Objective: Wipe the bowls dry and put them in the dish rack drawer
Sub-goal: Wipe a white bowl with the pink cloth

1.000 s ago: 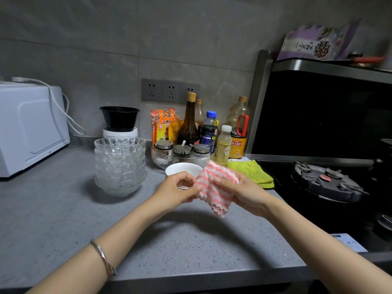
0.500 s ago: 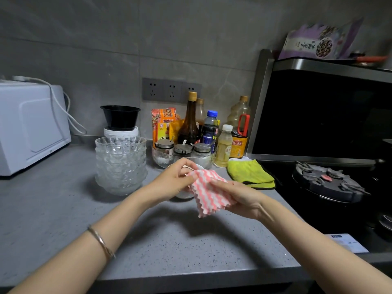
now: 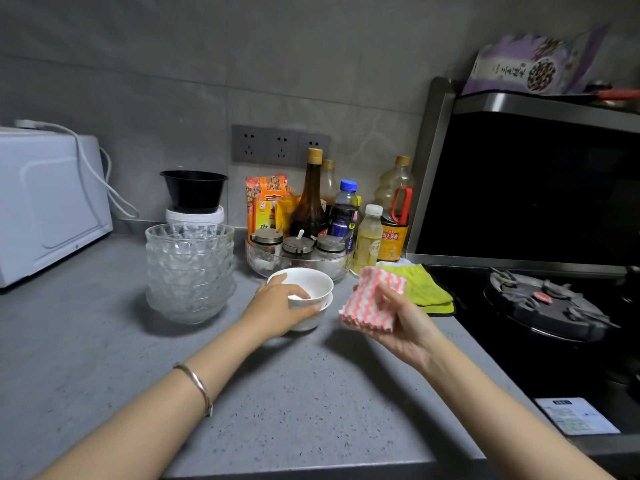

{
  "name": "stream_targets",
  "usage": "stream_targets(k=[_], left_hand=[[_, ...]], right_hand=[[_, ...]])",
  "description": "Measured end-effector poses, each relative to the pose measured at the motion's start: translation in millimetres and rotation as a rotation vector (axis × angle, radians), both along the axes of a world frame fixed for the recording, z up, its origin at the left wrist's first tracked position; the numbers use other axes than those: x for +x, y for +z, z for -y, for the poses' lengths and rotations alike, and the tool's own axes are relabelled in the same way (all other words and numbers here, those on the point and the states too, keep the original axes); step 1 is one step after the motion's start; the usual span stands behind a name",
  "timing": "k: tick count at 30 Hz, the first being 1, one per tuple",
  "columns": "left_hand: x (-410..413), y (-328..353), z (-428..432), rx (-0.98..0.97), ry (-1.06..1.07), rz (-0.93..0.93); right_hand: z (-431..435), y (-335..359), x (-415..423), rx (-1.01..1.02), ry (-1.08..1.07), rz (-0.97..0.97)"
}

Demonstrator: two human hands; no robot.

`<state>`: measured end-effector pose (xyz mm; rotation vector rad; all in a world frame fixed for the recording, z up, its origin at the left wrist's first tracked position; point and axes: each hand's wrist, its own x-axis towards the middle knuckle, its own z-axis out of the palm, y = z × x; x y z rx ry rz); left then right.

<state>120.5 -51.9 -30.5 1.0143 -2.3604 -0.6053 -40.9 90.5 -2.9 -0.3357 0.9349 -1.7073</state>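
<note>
Head view: the left hand [image 3: 277, 308] curls round the near rim of the top white bowl [image 3: 308, 285] (nested in a second one on the grey counter [image 3: 311, 393], near the stack of glass bowls [image 3: 189, 271]). The right hand [image 3: 410, 327], palm up just right of them, pinches the folded pink-striped cloth [image 3: 370, 303] under its thumb.

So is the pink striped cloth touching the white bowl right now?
Apart. The head view shows a strip of grey counter between the cloth, held in the right hand, and the white bowl, gripped by the left hand.
</note>
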Motion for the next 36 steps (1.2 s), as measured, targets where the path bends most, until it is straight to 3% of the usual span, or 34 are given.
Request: stream_targets(k=[8, 13, 18, 22, 24, 29, 32, 36], left_hand=[[-10, -10, 4, -0.034, -0.007, -0.023], [0, 8, -8, 0.031, -0.036, -0.33], [23, 46, -46, 0.619, -0.152, -0.779], [55, 56, -61, 0.811, -0.216, -0.853], [70, 57, -66, 0.815, -0.225, -0.853], [98, 52, -69, 0.605, -0.107, -0.848], [106, 49, -67, 0.519, 0.014, -0.909], [113, 43, -69, 0.499, 0.094, -0.956]], right_hand=[[1, -4, -2, -0.003, -0.019, -0.002], [1, 4, 4, -0.034, -0.043, -0.022], [0, 24, 18, -0.101, -0.079, -0.082], [4, 37, 39, -0.17, -0.072, -0.182], [8, 41, 53, -0.235, -0.078, -0.307], [7, 43, 115, -0.459, -0.073, -0.958], [6, 25, 144, -0.478, -0.008, -1.209], [11, 9, 155, -0.542, -0.213, -1.521]])
